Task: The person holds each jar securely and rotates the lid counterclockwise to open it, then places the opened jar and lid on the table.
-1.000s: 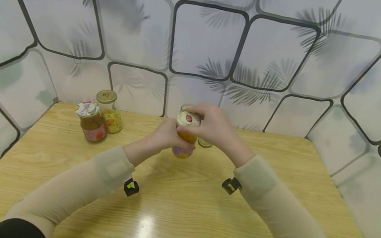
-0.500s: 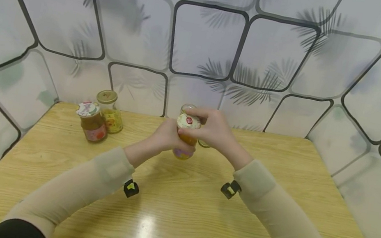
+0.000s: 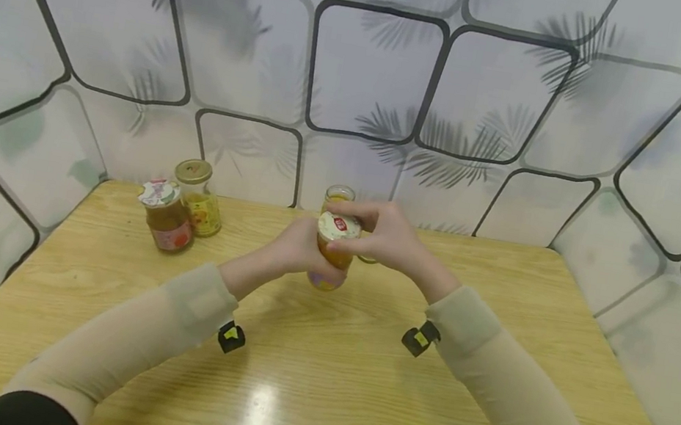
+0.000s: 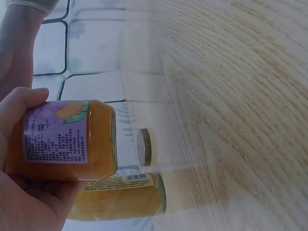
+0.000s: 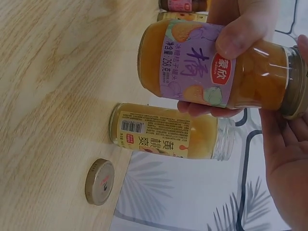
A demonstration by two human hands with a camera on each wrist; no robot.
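Observation:
My left hand [image 3: 296, 248] grips a glass jar of orange fruit [image 5: 199, 67] round its purple label. The jar is held up off the table and tilts a little toward me in the head view. On its pale lid with a red logo [image 3: 338, 226], my right hand [image 3: 391, 241] has thumb and fingers pinched at the rim. Just behind stands a lidless jar with a yellow label [image 5: 161, 132], its contents yellow. A loose gold lid [image 5: 100, 182] lies on the table beside that jar, mostly covered by my right hand in the head view.
At the back left of the wooden table [image 3: 317, 357] stand a jar with a pink label [image 3: 168, 233] and a gold-lidded jar with a yellow label [image 3: 202, 209], close together. A patterned wall [image 3: 372, 73] rises behind the table and along both sides.
The held jar and both hands have come slightly down and toward me, with the lid tilting. More of the lidless jar's mouth shows behind them. My grip on jar and lid stays.

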